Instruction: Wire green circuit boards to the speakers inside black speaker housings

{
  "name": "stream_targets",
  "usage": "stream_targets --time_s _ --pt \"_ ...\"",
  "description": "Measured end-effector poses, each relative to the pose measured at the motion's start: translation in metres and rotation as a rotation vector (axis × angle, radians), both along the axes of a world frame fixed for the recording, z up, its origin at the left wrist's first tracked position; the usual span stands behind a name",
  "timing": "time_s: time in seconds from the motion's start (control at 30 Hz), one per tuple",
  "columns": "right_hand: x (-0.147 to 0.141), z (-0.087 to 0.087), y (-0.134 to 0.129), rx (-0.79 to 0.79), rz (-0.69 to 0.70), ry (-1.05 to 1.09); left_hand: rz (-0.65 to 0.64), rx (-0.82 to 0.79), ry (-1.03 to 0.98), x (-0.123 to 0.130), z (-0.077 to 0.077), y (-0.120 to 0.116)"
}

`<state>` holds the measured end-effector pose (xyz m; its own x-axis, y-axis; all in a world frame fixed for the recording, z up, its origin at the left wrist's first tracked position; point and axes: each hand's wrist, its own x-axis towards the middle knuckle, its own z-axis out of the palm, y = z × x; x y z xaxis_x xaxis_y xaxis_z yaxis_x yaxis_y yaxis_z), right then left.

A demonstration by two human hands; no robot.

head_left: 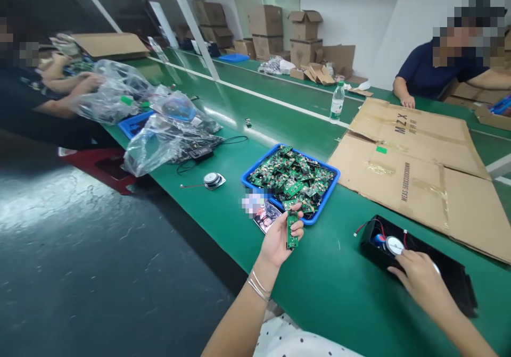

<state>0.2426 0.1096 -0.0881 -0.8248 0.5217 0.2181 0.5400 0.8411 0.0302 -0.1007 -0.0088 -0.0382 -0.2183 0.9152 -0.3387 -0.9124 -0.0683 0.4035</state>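
Note:
My left hand (276, 240) is closed around a small green circuit board (293, 230), held upright in front of a blue tray (244, 180). More circuit boards (293, 173) are heaped in that tray. A phone (266, 217) with a lit picture lies beside it, behind my left hand. My right hand (419, 272) rests over a long black plastic housing (455, 280), fingers curved down at its edge. Inside the housing are a round speaker (395, 246), a blue cylindrical part (379, 239) and thin red wires with white plugs. Whether my right fingers grip anything is hidden.
A loose speaker (214, 180) with a wire lies left on the green table (207, 213). Flattened cardboard (403, 171) covers the right side, near a water bottle (337, 103). Clear plastic bags (167, 133) lie at left. One person sits left, another across the table.

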Motion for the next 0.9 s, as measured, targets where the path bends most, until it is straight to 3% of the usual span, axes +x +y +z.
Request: stream_targets --time_s 0.13,0.27,0.4,0.47,0.63,0.77,0.9 --pt "-0.023 0.000 -0.067 -0.107 -0.118 0.058 -0.091 -0.063 0.053 0.010 -0.008 0.004" --pt "-0.036 0.012 -0.097 -0.202 -0.222 0.086 -0.263 -0.108 0.199 0.023 -0.014 0.010" --pt "-0.045 0.040 -0.094 -0.342 -0.263 0.246 -0.360 -0.072 0.257 0.037 -0.015 0.013" --pt "-0.056 0.051 -0.087 -0.324 -0.260 0.381 -0.390 -0.052 0.246 0.043 -0.014 0.012" --pt "-0.091 0.049 -0.069 -0.275 -0.229 0.341 -0.382 -0.075 0.256 0.049 -0.011 0.010" --pt "-0.099 0.048 -0.063 -0.436 -0.131 0.416 -0.351 -0.154 0.328 0.046 -0.018 0.006" --pt "-0.098 0.069 -0.062 -0.651 -0.025 0.570 -0.295 -0.196 0.365 0.045 -0.025 0.002"
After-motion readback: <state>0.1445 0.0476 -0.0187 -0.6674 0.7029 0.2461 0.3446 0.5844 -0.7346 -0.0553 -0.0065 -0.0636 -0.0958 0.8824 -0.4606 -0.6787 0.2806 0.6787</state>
